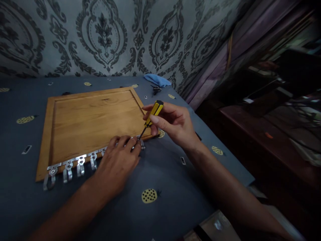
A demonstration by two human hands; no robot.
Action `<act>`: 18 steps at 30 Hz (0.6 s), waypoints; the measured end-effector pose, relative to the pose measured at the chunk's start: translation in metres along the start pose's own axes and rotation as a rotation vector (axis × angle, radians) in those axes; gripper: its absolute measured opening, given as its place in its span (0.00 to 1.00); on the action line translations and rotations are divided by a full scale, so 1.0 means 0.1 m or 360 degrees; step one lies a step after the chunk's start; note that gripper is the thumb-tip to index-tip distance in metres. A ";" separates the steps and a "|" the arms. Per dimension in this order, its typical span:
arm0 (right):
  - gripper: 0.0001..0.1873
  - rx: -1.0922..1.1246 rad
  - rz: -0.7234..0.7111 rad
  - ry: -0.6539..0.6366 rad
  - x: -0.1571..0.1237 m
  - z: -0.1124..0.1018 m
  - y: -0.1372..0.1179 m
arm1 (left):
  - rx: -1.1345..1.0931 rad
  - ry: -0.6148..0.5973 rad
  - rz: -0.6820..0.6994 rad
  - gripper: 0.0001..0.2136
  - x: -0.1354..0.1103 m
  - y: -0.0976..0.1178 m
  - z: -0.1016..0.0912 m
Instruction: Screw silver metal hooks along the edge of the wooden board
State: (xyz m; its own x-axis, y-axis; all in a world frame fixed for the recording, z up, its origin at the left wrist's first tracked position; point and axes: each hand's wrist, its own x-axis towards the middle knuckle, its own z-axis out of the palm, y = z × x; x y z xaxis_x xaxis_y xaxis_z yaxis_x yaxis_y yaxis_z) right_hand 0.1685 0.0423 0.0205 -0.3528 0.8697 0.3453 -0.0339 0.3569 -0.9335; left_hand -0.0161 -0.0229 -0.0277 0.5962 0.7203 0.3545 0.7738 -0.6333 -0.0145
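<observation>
A framed wooden board [97, 120] lies on the table, with a metal hook rail [81, 160] along its near edge. Several silver hooks hang from the rail over that edge. My left hand [119, 162] presses on the rail's right part, fingers bent over it, hiding some hooks. In my right hand [178, 124] is a screwdriver [155, 113] with a yellow and black handle, gripped between thumb and fingers. Its shaft slants down to the rail's right end, beside my left fingertips. Whether the tip sits in a screw is too small to tell.
A dark blue-grey cloth with pineapple prints covers the table [170, 187]. At the back lie a blue cloth [157, 80] and a small dark object [155, 89]. Patterned wallpaper [105, 36] rises behind. Right of the table edge stands a reddish-brown surface [265, 144] with dark clutter.
</observation>
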 end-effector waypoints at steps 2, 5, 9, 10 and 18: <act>0.18 0.0024 -0.0019 0.0038 0.00 0.01 0.02 | 0.0007 -0.0003 0.0009 0.14 -0.01 0.00 0.00; 0.17 0.0038 -0.0038 0.0096 -0.01 0.04 0.04 | 0.0013 0.0005 0.0012 0.15 -0.02 -0.01 0.01; 0.19 0.0054 -0.0059 0.0102 -0.01 0.05 0.03 | 0.0012 0.0007 0.0003 0.15 -0.02 0.00 0.01; 0.18 0.0063 -0.0064 0.0087 -0.01 0.04 0.03 | 0.0013 0.0006 -0.0001 0.15 -0.02 0.00 0.01; 0.17 -0.0061 -0.0064 0.0019 -0.02 -0.01 0.01 | 0.0023 0.0029 0.0013 0.13 0.00 0.00 0.00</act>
State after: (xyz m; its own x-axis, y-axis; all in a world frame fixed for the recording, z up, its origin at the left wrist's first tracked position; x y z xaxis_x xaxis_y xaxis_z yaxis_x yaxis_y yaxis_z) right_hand 0.1703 0.0414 0.0193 -0.3408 0.8583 0.3835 -0.0118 0.4040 -0.9147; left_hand -0.0164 -0.0232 -0.0276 0.5987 0.7096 0.3714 0.7719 -0.6350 -0.0310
